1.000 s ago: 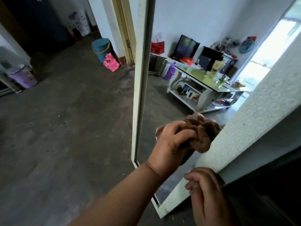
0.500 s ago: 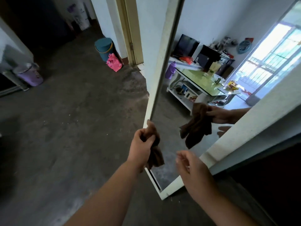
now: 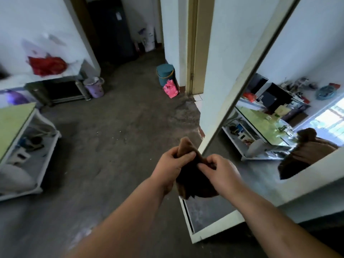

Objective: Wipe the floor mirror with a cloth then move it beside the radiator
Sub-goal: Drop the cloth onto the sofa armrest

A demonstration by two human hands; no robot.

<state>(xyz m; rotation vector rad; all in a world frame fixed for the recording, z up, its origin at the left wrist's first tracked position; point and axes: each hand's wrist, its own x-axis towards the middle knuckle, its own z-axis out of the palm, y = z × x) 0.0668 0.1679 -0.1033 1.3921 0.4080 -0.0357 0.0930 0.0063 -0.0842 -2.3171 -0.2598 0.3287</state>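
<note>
Head view: floor mirror (image 3: pixel 214 229) standing at right, foot on the concrete floor (image 3: pixel 111 136); brown cloth (image 3: pixel 191 185) held in front of its lower left corner, apparently off the glass.
Grip, left hand (image 3: pixel 173 164): thumb and fingers pinching the cloth's upper fold.
Grip, right hand (image 3: pixel 221 174): curled fingertips pinching the neighbouring fold.
Step in hand: probably refolding the cloth for a fresh face before another pass.
Doing it well: fold to a flat pad, clean side out; keep the hanging end off the dusty floor; then wipe in overlapping strokes from the top down, steadying the frame with the free hand.
Radiator: not made out anywhere; cannot tell the target spot.
Against half a second ago: then in the left hand alone, at the mirror's left edge, right hand bare and loose; now both pinching it, view swung left onto a green-topped table (image 3: pixel 13 123) and purple bin (image 3: pixel 94 87).
Against a second ago: then pressed on the glass, right hand at the frame.
</note>
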